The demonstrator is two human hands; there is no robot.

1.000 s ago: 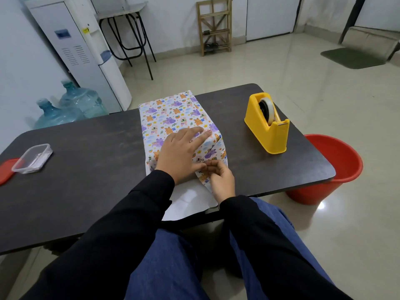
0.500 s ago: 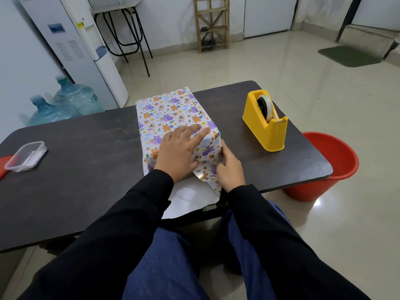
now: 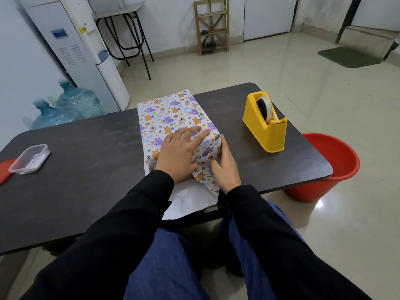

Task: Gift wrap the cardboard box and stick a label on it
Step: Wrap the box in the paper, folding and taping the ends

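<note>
I judge this to be the end-folding step. The gift-wrapped cardboard box (image 3: 173,113) lies mid-table, its top and long sides already covered in patterned paper, its near end not yet closed. My left hand (image 3: 179,154) lies flat on the top with fingers straight, pinning the paper. My right hand (image 3: 225,167) presses with straight fingers on the box's near right corner, creasing the side flap inward. The white bottom flap (image 3: 190,202) lies loose over the near edge of the table (image 3: 86,169).

Next, I reckon, that flap must be folded up and fixed with a strip from the tape dispenser (image 3: 265,128) at right, while one hand pins the fold.

Count: one box, one yellow dispenser with one roll, one clear plastic container (image 3: 30,159) at left, one red lid (image 3: 4,169) beside it. I see no label.
</note>
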